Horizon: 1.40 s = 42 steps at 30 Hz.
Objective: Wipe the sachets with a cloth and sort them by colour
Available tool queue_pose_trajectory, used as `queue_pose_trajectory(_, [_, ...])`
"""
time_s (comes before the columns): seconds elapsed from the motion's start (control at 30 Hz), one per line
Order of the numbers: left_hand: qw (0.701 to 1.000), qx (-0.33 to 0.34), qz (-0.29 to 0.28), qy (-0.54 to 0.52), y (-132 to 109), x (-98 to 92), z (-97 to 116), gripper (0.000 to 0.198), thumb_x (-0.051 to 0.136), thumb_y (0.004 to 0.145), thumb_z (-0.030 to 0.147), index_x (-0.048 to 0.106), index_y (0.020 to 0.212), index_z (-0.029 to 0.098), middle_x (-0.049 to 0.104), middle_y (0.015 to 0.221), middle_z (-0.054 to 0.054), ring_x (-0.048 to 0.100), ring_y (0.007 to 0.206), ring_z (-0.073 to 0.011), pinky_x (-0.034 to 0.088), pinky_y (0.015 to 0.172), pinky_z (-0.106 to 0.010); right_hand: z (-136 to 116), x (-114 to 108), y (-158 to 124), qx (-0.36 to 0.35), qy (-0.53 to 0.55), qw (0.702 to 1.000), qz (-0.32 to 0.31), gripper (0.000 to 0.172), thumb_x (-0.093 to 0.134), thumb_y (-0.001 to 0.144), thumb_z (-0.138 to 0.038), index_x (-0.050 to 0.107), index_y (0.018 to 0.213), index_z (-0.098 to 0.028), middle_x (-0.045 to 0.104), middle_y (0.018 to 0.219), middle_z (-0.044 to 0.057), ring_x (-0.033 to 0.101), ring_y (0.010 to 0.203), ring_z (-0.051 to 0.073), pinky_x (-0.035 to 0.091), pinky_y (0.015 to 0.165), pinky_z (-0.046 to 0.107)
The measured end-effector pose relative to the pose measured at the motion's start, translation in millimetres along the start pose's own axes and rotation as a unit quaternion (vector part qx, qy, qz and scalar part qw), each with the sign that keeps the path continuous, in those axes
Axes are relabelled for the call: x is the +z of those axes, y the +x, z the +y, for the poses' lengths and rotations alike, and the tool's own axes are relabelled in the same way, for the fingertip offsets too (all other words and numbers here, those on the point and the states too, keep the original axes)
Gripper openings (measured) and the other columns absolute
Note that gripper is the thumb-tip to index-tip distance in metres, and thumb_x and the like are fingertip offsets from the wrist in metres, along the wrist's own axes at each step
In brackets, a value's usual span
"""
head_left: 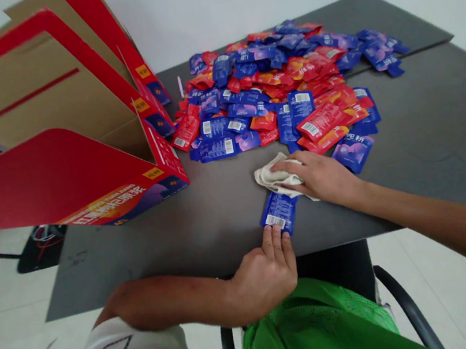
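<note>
A blue pouch (281, 209) lies flat near the table's front edge, its white barcode facing up. The fingertips of my left hand (270, 277) press on its near end, fingers together and thumb out of sight. My right hand (321, 176) is closed over a folded white cloth (279, 174), which covers the pouch's far end. Just beyond the cloth lies a large loose heap of pouches, some blue with purple, such as one blue pouch (354, 151) to the right, others red with orange, such as one red pouch (322, 120).
On the left stands a big red cardboard box (19, 183) with its flaps up, reaching over the table's left side. The grey table (440, 126) meets a white wall at the back. A small pale stick (180, 87) is beside the heap. Chair armrests flank my green garment (322, 330).
</note>
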<state>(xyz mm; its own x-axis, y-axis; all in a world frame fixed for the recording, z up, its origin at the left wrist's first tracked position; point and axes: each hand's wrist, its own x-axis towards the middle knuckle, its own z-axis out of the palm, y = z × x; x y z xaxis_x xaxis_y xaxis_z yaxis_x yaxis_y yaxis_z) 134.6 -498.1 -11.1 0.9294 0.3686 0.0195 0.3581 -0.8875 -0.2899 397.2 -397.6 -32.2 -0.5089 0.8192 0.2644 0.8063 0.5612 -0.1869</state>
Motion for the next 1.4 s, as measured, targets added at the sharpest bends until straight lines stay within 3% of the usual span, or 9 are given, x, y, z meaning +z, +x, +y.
queue_pose_trajectory(0.13, [1.0, 0.009, -0.01, -0.001, 0, -1.9, 0, 0.042, 0.056, 0.098, 0.012, 0.063, 0.135, -0.005, 0.067, 0.13, -0.034, 0.071, 0.12, -0.0402, 0.062, 0.061, -0.031, 24, -20, 14, 0.041, -0.072, 0.996, 0.019, 0.042, 0.058, 0.101, -0.038, 0.062, 0.141, -0.023, 0.067, 0.119, 0.014, 0.065, 0.105, 0.029, 0.054, 0.085, 0.038])
queue_pose_trajectory(0.23, [0.999, 0.009, -0.002, -0.033, 7, -5.6, -11, 0.04, 0.057, 0.103, 0.026, 0.065, 0.13, -0.003, 0.072, 0.123, -0.032, 0.076, 0.111, -0.0366, 0.061, 0.061, -0.033, 24, -40, 12, 0.093, -0.074, 0.986, 0.12, 0.045, 0.056, 0.103, -0.044, 0.061, 0.142, -0.024, 0.067, 0.12, 0.013, 0.066, 0.107, 0.027, 0.054, 0.089, 0.036])
queue_pose_trajectory(0.37, [0.991, -0.006, 0.015, -0.133, 31, -8.1, -41, 0.044, 0.043, 0.109, 0.048, 0.068, 0.106, 0.012, 0.077, 0.09, -0.012, 0.075, 0.079, -0.0218, 0.055, 0.06, -0.03, 22, -52, 4, 0.14, -0.048, 0.957, 0.249, 0.045, 0.062, 0.1, -0.048, 0.066, 0.137, -0.023, 0.069, 0.122, 0.013, 0.068, 0.107, 0.025, 0.054, 0.092, 0.035])
queue_pose_trajectory(0.47, [0.987, -0.071, 0.034, -0.142, 53, -3.8, -62, 0.04, 0.039, 0.111, 0.045, 0.065, 0.106, 0.016, 0.071, 0.093, -0.007, 0.072, 0.086, -0.0213, 0.054, 0.066, -0.031, 28, -50, 1, 0.142, -0.04, 0.946, 0.288, 0.043, 0.064, 0.098, -0.045, 0.066, 0.135, -0.022, 0.072, 0.121, 0.013, 0.068, 0.107, 0.025, 0.054, 0.095, 0.036])
queue_pose_trajectory(0.7, [0.949, -0.279, -0.004, -0.148, 85, 6.8, -70, 0.07, 0.054, 0.095, 0.074, 0.058, 0.123, 0.011, 0.065, 0.108, -0.012, 0.068, 0.099, -0.0288, 0.055, 0.076, -0.036, 39, -44, -5, 0.129, -0.027, 0.935, 0.329, 0.04, 0.067, 0.094, -0.042, 0.068, 0.131, -0.026, 0.075, 0.117, 0.012, 0.07, 0.102, 0.028, 0.056, 0.094, 0.041])
queue_pose_trajectory(0.93, [0.901, -0.237, -0.1, -0.348, 95, 9.6, -93, 0.067, 0.069, 0.092, 0.063, 0.052, 0.133, 0.013, 0.07, 0.123, -0.016, 0.072, 0.108, -0.031, 0.055, 0.081, -0.036, 42, -40, -7, 0.135, -0.019, 0.938, 0.32, 0.042, 0.067, 0.094, -0.047, 0.07, 0.129, -0.024, 0.076, 0.115, 0.012, 0.07, 0.103, 0.03, 0.056, 0.092, 0.042])
queue_pose_trajectory(1.03, [0.865, -0.237, -0.105, -0.429, 87, 16.0, -109, 0.071, 0.075, 0.089, 0.058, 0.049, 0.141, 0.017, 0.07, 0.13, -0.014, 0.07, 0.114, -0.0291, 0.053, 0.088, -0.034, 44, -39, -7, 0.137, -0.019, 0.936, 0.324, 0.042, 0.067, 0.094, -0.047, 0.071, 0.129, -0.024, 0.076, 0.113, 0.012, 0.07, 0.101, 0.031, 0.056, 0.09, 0.042])
queue_pose_trajectory(1.13, [0.843, -0.235, -0.119, -0.469, 67, 17.9, -124, 0.054, 0.074, 0.09, 0.055, 0.061, 0.127, 0.018, 0.073, 0.121, -0.009, 0.07, 0.108, -0.0257, 0.05, 0.085, -0.031, 46, -39, -7, 0.145, -0.014, 0.935, 0.324, 0.041, 0.066, 0.093, -0.049, 0.071, 0.127, -0.026, 0.076, 0.111, 0.012, 0.07, 0.1, 0.032, 0.056, 0.089, 0.044])
queue_pose_trajectory(1.4, [0.779, -0.251, -0.22, -0.531, -25, 13.9, -177, 0.037, 0.061, 0.094, 0.055, 0.064, 0.088, 0.019, 0.07, 0.081, 0.0, 0.066, 0.074, -0.017, 0.045, 0.066, -0.026, 49, -39, -8, 0.143, 0.012, 0.941, 0.308, 0.039, 0.066, 0.095, -0.048, 0.071, 0.126, -0.024, 0.076, 0.112, 0.012, 0.069, 0.103, 0.03, 0.054, 0.092, 0.043])
